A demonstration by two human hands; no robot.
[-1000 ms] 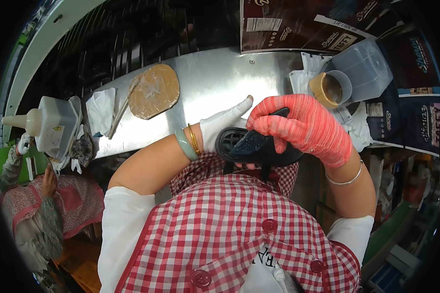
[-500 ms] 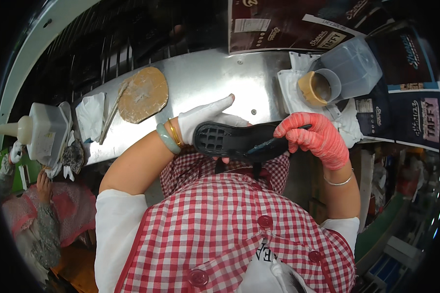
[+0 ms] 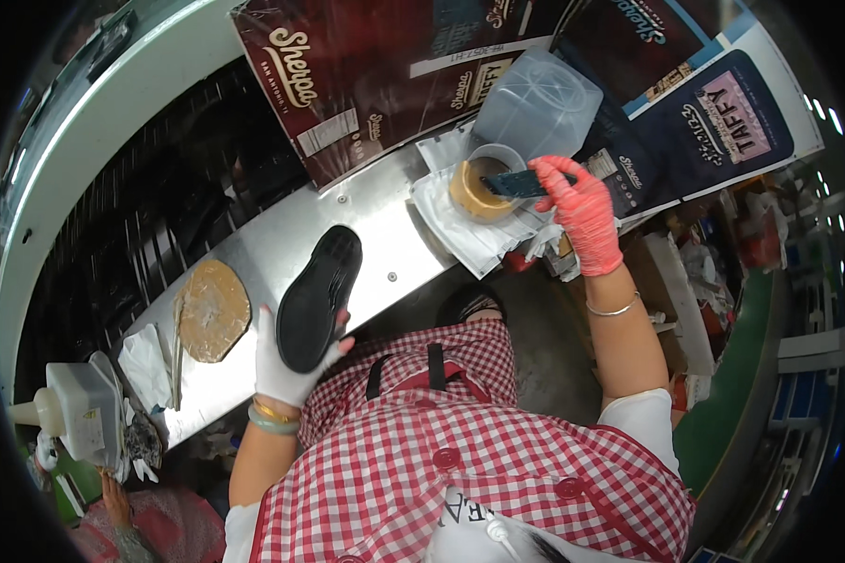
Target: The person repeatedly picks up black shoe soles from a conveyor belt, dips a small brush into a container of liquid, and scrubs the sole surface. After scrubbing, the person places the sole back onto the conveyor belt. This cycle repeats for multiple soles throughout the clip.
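Observation:
A black shoe sole rests in my left hand, which wears a white glove with bare fingertips. The thumb and fingers clasp its lower end, and its smooth face is turned up above the metal bench. At the right, my right hand in a coral-red knit glove pinches a dark, flat-handled brush. The brush's far end reaches into the mouth of a clear cup banded in tan; its tip is hard to make out inside. White cloths lie under the cup.
Behind the cup lies a translucent plastic container. A round tan board with a thin stick beside it sits on the metal bench. Printed dark cartons line the back. At far left are a squeeze bottle and another person's hand.
My right hand has carried the brush away from the sole to the cup. My left hand has turned the sole upright, its smooth face now showing instead of the grid side. The view has swung right.

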